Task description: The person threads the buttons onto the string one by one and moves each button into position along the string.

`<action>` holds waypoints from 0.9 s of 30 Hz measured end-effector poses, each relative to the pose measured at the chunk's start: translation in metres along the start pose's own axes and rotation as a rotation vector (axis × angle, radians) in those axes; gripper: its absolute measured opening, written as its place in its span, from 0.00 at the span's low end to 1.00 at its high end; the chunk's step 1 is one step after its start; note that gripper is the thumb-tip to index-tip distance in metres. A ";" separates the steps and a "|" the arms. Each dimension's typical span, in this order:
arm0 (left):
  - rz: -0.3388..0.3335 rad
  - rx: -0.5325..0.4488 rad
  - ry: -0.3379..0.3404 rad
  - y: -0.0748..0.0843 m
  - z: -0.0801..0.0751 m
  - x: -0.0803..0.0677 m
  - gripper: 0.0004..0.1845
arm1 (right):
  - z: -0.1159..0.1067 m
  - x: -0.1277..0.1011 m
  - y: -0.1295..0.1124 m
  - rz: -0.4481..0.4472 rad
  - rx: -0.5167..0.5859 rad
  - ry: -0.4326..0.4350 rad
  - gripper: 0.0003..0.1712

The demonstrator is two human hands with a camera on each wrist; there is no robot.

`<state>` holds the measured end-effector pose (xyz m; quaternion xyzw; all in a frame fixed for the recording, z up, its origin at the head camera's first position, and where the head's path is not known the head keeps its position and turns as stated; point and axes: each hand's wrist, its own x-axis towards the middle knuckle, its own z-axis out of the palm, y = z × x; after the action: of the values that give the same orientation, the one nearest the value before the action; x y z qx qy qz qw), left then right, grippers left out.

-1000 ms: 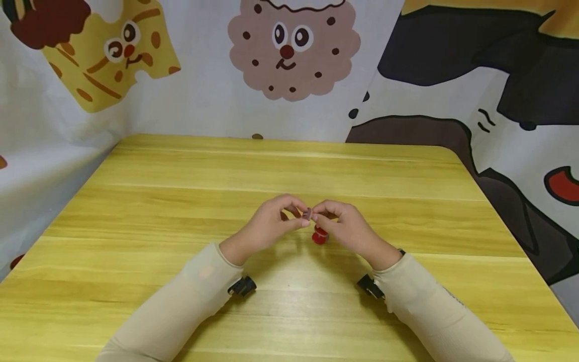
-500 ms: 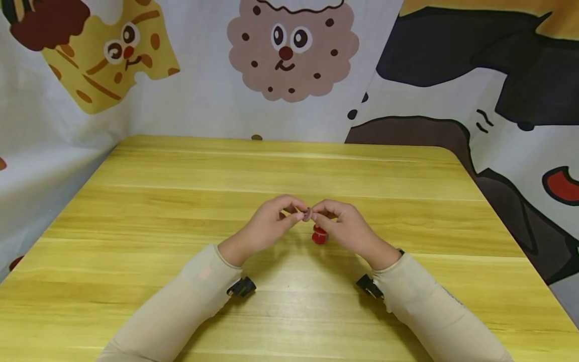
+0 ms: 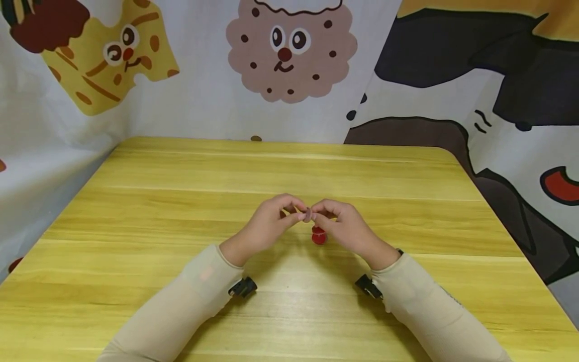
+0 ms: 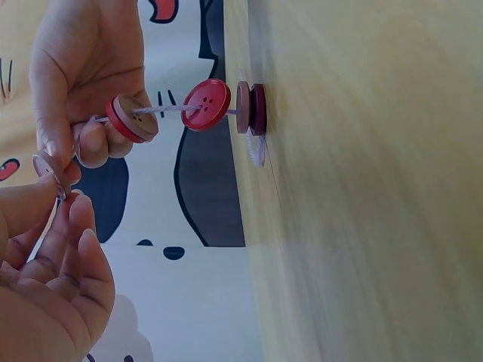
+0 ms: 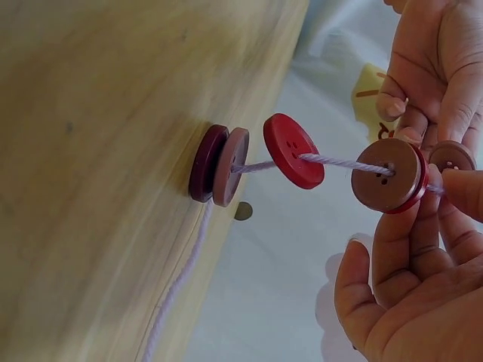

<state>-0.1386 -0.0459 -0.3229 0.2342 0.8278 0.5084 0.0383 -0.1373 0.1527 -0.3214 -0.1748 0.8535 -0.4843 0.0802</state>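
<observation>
My left hand (image 3: 269,221) pinches a small brown button (image 5: 453,155) by its edge between thumb and fingers. My right hand (image 3: 348,224) meets it there, its thumb and forefinger pinching the light purple string (image 5: 343,161) right at that button. Below the right hand the string carries several threaded buttons. Closest to the fingers are a brown button (image 5: 385,175) with a red one behind it, then a tilted red button (image 4: 206,105). At the lower end, a brown button (image 5: 232,166) and a dark maroon button (image 5: 207,162) stand together at the tabletop.
The wooden table (image 3: 289,311) reaches back to a cartoon-printed cloth (image 3: 190,100). From the lowest buttons, the string's tail (image 5: 177,290) trails over the tabletop. Black wrist cameras sit under both sleeves (image 3: 199,291).
The left thumb has shifted up slightly on the pinched brown button, and more of the button shows. Both hands otherwise stay in place, with the threaded buttons hanging below.
</observation>
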 end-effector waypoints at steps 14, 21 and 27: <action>0.061 0.045 0.043 0.000 0.004 0.002 0.03 | 0.000 -0.001 0.000 -0.010 0.002 0.006 0.10; 0.035 0.030 0.032 0.002 0.004 0.002 0.02 | 0.001 0.000 0.000 -0.008 0.005 0.003 0.10; 0.037 -0.003 0.023 0.001 0.003 0.002 0.03 | 0.001 0.000 -0.002 0.011 0.004 -0.001 0.10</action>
<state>-0.1387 -0.0422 -0.3230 0.2436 0.8230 0.5128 0.0199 -0.1361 0.1512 -0.3207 -0.1701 0.8534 -0.4856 0.0837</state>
